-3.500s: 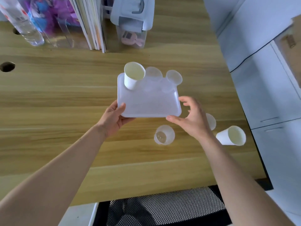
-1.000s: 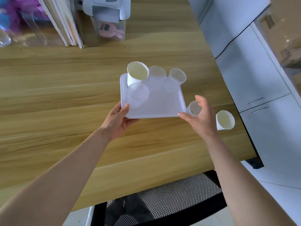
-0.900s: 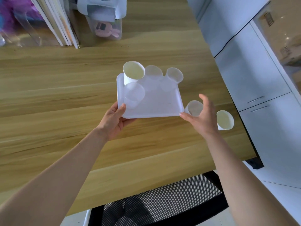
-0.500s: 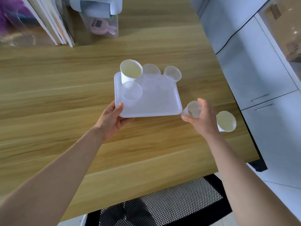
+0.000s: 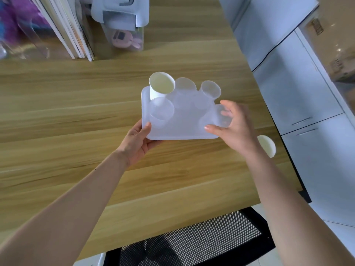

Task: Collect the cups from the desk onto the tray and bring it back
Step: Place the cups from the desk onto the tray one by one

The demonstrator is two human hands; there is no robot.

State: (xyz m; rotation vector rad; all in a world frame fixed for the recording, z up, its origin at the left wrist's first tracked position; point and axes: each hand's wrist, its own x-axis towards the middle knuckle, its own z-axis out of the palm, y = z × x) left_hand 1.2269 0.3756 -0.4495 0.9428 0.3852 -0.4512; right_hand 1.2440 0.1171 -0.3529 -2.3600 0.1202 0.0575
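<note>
My left hand [image 5: 137,142] grips the near left corner of the translucent white tray [image 5: 182,129], held above the wooden desk [image 5: 67,112]. On the tray stand a white paper cup [image 5: 160,87] at the far left, two clear cups [image 5: 185,87] [image 5: 209,91] behind, and one clear cup [image 5: 161,112] at the left. My right hand [image 5: 236,129] is shut on another clear cup [image 5: 221,117], holding it over the tray's right edge. A white paper cup [image 5: 268,145] sits on the desk near the right edge, partly hidden by my right wrist.
Books and folders [image 5: 63,29] stand at the back left, beside a clear box with a pale lid [image 5: 123,22]. White cabinets [image 5: 299,96] lie past the desk's right edge. A black mesh chair [image 5: 192,244] is below the front edge.
My right hand took a clear cup from the desk right of the tray and lifted it over the tray's right side. Earlier, another clear cup was added at the tray's left.
</note>
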